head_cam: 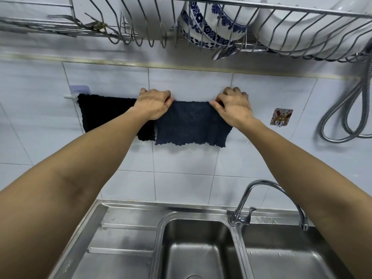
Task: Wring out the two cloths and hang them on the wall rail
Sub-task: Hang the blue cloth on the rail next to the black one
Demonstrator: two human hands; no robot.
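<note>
Item: our left fingers (168, 101), curled, pinching the top left corner of the blue cloth (191, 123) between thumb and fingertips. Left hand (154, 103) sits at rail height against the tile, partly covering the black cloth (104, 113).

Item: our right fingers (216, 103), curled likewise, pinching the top right corner of the same cloth. Right hand (235, 106) level with the left, the cloth stretched flat between them.

Item: blue cloth, draped along the rail (69, 96), scalloped lower edge hanging free against the wall.

Item: black cloth, just left of the blue one, hung over the rail, its right edge touching or slightly overlapped by the blue; we cannot tell which.

Item: rail, white end cap visible at left under a pale adhesive mount; the rest hidden by cloths and hands.

Item: sticker hook (281, 116), right of the cloths.

Item: dish rack (302, 9) overhead, holding a blue-patterned bowl (209, 25).

Item: steel sink (130, 214) below, tap (261, 186) at right, hose (346, 117) looped on the far right wall.
</note>
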